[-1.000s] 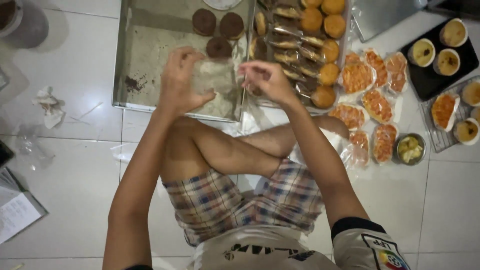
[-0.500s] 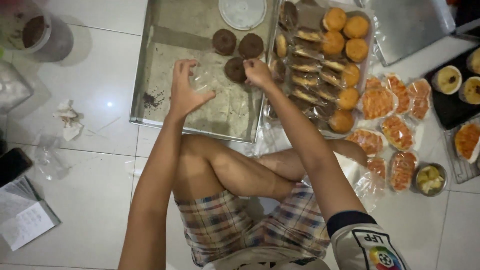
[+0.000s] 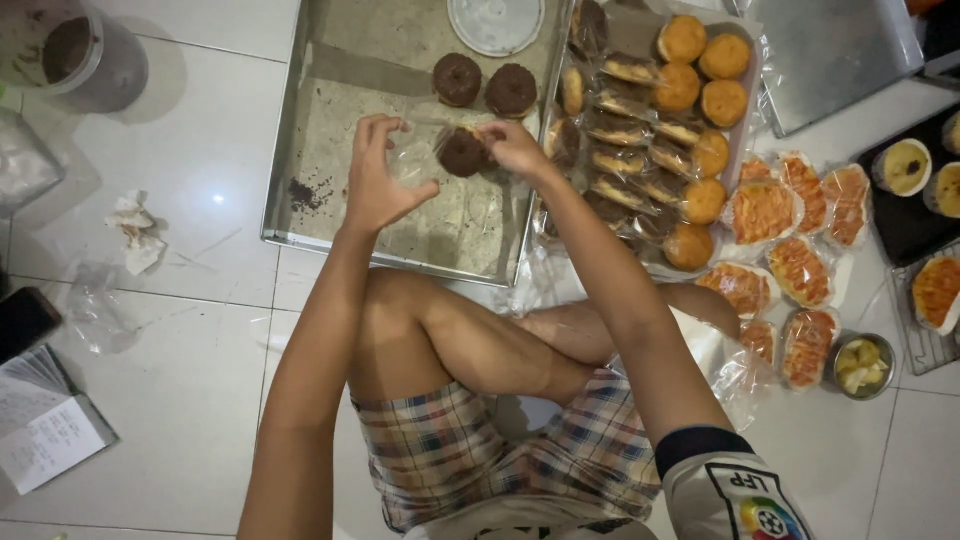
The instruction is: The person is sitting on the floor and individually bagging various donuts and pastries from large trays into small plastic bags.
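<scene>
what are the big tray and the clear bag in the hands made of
The large rectangular metal tray looks like steel or aluminium: dull grey, scuffed, with a raised rim that catches light. The small clear bag, held between the left hand and right hand, seems thin plastic film: see-through, crinkled, glossy.

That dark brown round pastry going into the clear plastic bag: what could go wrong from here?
1. The right hand pushes the dark brown round pastry into the clear plastic bag, whose mouth the left hand holds; a tight mouth could smear or crumble it.
2. The metal baking tray carries loose crumbs that could cling to the bag.
</scene>
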